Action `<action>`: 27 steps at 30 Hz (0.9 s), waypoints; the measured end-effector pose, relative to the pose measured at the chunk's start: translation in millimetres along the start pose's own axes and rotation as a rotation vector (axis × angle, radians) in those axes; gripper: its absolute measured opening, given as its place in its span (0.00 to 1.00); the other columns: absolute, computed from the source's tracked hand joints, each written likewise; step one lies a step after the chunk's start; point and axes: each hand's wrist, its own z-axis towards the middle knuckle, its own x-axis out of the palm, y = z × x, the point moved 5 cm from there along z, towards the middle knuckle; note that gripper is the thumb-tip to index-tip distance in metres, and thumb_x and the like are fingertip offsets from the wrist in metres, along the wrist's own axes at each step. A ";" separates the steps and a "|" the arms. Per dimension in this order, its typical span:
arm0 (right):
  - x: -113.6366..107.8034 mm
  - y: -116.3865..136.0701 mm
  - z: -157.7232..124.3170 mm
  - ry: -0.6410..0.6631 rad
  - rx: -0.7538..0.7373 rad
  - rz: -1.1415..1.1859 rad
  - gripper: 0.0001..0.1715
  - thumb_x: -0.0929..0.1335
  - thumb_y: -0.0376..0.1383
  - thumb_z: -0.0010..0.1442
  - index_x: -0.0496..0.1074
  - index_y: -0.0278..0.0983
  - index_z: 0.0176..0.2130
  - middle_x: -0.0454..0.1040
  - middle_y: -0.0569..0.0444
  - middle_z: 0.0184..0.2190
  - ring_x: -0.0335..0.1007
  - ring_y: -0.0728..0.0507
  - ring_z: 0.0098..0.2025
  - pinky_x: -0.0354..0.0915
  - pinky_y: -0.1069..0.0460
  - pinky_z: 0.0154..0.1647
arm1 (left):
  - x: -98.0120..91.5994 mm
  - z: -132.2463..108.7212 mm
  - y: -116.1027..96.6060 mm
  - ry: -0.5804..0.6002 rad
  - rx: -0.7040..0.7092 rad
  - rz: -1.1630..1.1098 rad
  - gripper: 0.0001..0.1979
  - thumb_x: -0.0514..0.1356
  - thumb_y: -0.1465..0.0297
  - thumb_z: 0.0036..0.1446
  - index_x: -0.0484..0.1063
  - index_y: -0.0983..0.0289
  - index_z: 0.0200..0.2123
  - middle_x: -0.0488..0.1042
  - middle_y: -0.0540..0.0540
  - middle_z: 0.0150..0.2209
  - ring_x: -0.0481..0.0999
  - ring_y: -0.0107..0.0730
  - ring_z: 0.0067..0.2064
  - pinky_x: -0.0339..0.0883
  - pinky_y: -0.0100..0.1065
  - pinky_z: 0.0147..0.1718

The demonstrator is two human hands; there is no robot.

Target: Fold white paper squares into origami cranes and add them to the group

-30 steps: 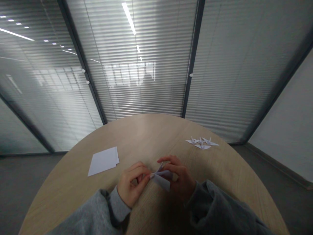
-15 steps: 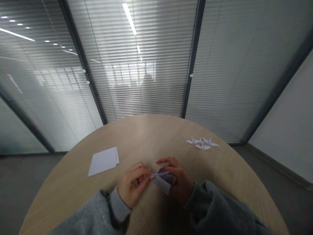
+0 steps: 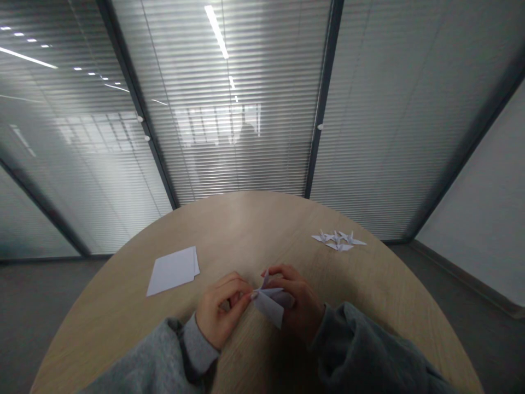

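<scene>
A partly folded white origami paper (image 3: 270, 307) is held between my two hands just above the near part of the table. My left hand (image 3: 223, 309) pinches its left tip between thumb and fingers. From the other side, my right hand (image 3: 301, 301) grips the folded body, with the index finger behind an upright thin flap. A broad flap points down toward me. My right thumb and the paper's underside are hidden.
The round wooden table (image 3: 246, 230) carries a small stack of white paper sheets (image 3: 171, 271) on the left. Several folded paper cranes (image 3: 338, 241) sit together at the right. Glass panels with blinds (image 3: 246, 158) stand behind the far edge.
The upright flap beside my right index finger now stands taller and more open, and the broad flap has shifted slightly left and down. Both hands keep their hold.
</scene>
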 end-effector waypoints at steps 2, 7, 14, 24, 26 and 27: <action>0.4 0.1 0.1 0.015 -0.001 0.004 0.03 0.72 0.34 0.49 0.77 0.38 0.29 0.73 0.46 0.38 0.71 0.41 0.39 0.68 0.47 0.37 | 0.3 0.1 -0.2 0.010 -0.002 0.002 0.11 0.55 0.70 0.59 0.73 0.66 0.27 0.71 0.55 0.23 0.67 0.28 0.24 0.60 0.27 0.22; 1.3 1.1 0.2 0.004 0.003 0.030 0.03 0.71 0.36 0.50 0.76 0.38 0.27 0.73 0.46 0.37 0.71 0.41 0.39 0.68 0.47 0.37 | 1.6 -0.8 0.7 0.022 -0.006 0.000 0.11 0.55 0.70 0.59 0.72 0.66 0.27 0.71 0.54 0.24 0.67 0.27 0.24 0.60 0.27 0.22; 2.0 1.3 -0.5 0.007 0.014 0.051 0.01 0.71 0.33 0.49 0.76 0.38 0.27 0.73 0.47 0.37 0.71 0.41 0.39 0.68 0.47 0.38 | 2.7 -1.6 3.2 0.039 -0.041 0.008 0.11 0.54 0.70 0.59 0.72 0.66 0.27 0.71 0.54 0.24 0.67 0.28 0.24 0.60 0.28 0.23; -4.3 -2.6 0.3 -0.043 0.061 0.120 0.06 0.70 0.34 0.50 0.76 0.36 0.32 0.73 0.45 0.38 0.71 0.40 0.41 0.68 0.47 0.41 | 0.2 -0.2 4.9 0.000 -0.068 0.042 0.12 0.54 0.68 0.59 0.71 0.65 0.25 0.69 0.52 0.22 0.65 0.26 0.23 0.59 0.27 0.21; -5.8 -3.4 0.2 -0.059 0.062 0.136 0.06 0.70 0.34 0.50 0.75 0.36 0.32 0.73 0.46 0.38 0.71 0.40 0.40 0.68 0.47 0.40 | 0.4 -0.3 6.1 -0.005 -0.076 0.043 0.12 0.54 0.68 0.59 0.70 0.65 0.25 0.69 0.52 0.22 0.65 0.26 0.23 0.59 0.27 0.21; -6.4 -3.7 0.2 -0.067 0.059 0.141 0.05 0.70 0.34 0.50 0.75 0.36 0.32 0.73 0.46 0.38 0.71 0.41 0.40 0.68 0.47 0.40 | 0.4 -0.4 6.6 -0.008 -0.081 0.043 0.12 0.54 0.68 0.59 0.70 0.65 0.25 0.69 0.52 0.22 0.65 0.26 0.22 0.59 0.26 0.21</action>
